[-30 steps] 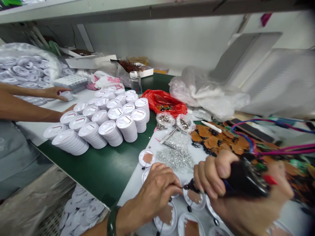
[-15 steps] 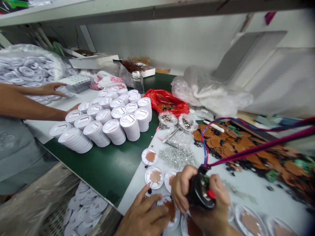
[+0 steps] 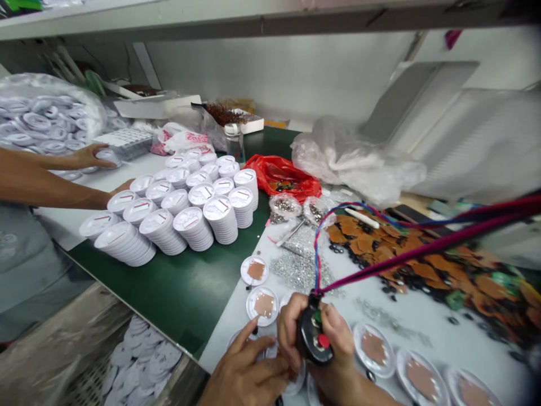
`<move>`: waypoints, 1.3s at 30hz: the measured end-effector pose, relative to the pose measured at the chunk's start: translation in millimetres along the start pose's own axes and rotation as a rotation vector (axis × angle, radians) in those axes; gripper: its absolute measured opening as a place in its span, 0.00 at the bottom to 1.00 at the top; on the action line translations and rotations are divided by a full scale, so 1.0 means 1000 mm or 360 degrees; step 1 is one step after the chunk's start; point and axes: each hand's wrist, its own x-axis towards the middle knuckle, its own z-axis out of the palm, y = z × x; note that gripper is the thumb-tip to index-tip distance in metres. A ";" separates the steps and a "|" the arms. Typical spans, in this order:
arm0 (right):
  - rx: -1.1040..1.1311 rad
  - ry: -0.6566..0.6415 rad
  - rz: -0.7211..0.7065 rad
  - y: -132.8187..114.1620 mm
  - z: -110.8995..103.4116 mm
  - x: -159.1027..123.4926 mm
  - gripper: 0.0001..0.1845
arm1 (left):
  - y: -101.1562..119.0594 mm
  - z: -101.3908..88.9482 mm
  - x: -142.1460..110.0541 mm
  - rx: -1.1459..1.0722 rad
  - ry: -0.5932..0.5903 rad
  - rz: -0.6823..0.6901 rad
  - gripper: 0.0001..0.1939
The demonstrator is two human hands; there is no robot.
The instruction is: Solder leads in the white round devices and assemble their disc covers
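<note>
Head view: I confirm the right hand (image 3: 336, 352) closed firmly around a corded black handheld tool (image 3: 313, 338), its cords running up and right. The left hand (image 3: 243, 375) is open, fingers spread — nearer the clear round dish (image 3: 252, 309) holding a tan patch (image 3: 264, 305).

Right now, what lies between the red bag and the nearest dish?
Head view: two clear bags of studs and a heap of silver rhinestones lie between the red bag and the dish.

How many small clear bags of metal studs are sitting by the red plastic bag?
2: one small clear bag and a second small clear bag, side by side just in front of the red plastic bag. Others may be hidden.
</note>
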 end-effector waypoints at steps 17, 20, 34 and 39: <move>0.0060 0.0564 -0.0420 -0.046 -0.068 0.035 0.28 | -0.015 -0.045 0.036 -0.0020 -0.0297 0.0262 0.13; 0.0057 0.0574 -0.0414 -0.031 -0.073 0.039 0.28 | -0.017 -0.047 0.043 -0.0068 -0.0378 0.0213 0.13; 0.0197 0.0447 -0.0371 -0.078 -0.041 0.011 0.32 | 0.004 -0.001 0.102 -0.0664 -0.0443 -0.0842 0.11; 0.0224 0.0399 -0.0320 -0.086 -0.038 0.000 0.31 | 0.005 0.009 0.107 -0.0787 -0.0438 -0.0820 0.07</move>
